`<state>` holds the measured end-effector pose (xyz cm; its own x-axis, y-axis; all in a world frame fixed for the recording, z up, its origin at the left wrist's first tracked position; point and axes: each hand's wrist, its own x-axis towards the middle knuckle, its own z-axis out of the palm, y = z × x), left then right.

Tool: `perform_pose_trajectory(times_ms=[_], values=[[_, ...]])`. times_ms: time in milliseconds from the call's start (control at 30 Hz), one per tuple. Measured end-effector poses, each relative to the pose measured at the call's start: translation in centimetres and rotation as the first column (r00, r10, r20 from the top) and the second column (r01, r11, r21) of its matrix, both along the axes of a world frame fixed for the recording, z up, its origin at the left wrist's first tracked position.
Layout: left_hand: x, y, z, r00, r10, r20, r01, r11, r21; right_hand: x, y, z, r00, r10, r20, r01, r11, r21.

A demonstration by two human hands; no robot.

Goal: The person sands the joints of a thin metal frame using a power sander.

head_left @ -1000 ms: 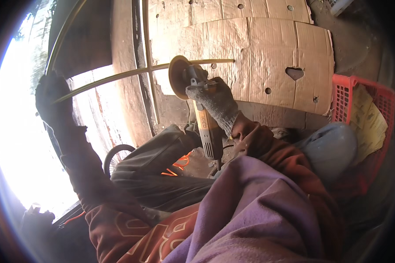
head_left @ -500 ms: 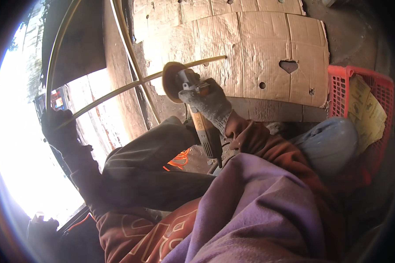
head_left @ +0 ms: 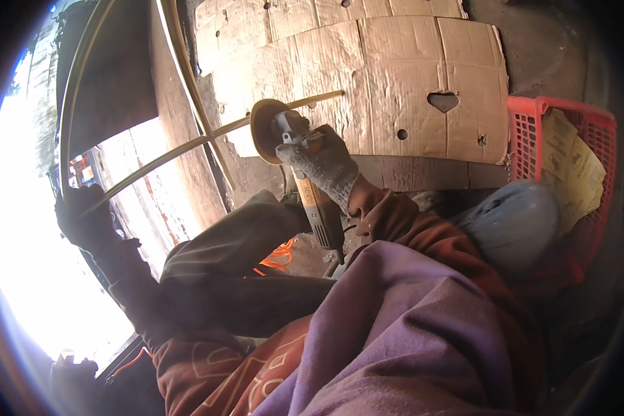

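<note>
Your right grip [head_left: 322, 163], in a grey knit glove, is closed around the neck of the grinder [head_left: 317, 211], whose body slants down toward your lap. Its round disc [head_left: 265, 132] stands on edge across one rod [head_left: 158, 164] of the metal frame; you can't tell from here whether they touch. Your left grip [head_left: 83, 216], dark against the glare, is wrapped around the frame's corner, where that rod meets a curved one [head_left: 68, 114]. A bar [head_left: 187, 76] crosses the straight rod between your two hands, and the rod's far end lies over the cardboard [head_left: 402, 76] with the heart-shaped hole. To your right is a red crate [head_left: 525, 139] with yellow paper [head_left: 573, 170] inside. Orange cord [head_left: 281, 255] lies on the floor beside your dark trousers [head_left: 246, 225]. Purple cloth [head_left: 409, 333] covers your front.
</note>
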<state>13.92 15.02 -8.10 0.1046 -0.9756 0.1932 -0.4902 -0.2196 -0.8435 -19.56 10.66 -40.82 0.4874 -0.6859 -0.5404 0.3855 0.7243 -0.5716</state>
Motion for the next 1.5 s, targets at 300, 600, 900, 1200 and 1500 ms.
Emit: perform_pose_trajectory(times_ms=[300, 600, 900, 1200, 1500], values=[[0.9, 0.3, -0.1, 0.969, 0.026, 0.245, -0.042, 0.997, 0.061, -3.9, -2.7, -7.0, 0.994, -0.047, -0.102, 0.071, 0.969, 0.239], [1.0, 1.4, 0.4, 0.096, -0.482, -0.871, -0.369, 0.795, -0.481, -3.9, -1.5, -4.0, 0.999, 0.029, -0.038, -0.023, 0.987, 0.160], [1.3, 0.9, 0.7, -0.674, -0.525, -0.519, -0.418, 0.851, -0.317, -4.6, -2.8, -5.3, 0.996, 0.042, -0.074, -0.021, 0.964, 0.264], [0.4, 0.5, -1.2, -0.418, -0.680, -0.602, -0.773, 0.614, -0.157, -2.5, -1.9, -0.1, 0.988, 0.157, -0.006, -0.157, 0.987, 0.039], [1.0, 1.6, -0.8, -0.167, -0.405, -0.899, -0.606, 0.761, -0.231, -1.7, -2.3, 0.1, 0.995, 0.078, 0.070, -0.078, 0.997, 0.009]])
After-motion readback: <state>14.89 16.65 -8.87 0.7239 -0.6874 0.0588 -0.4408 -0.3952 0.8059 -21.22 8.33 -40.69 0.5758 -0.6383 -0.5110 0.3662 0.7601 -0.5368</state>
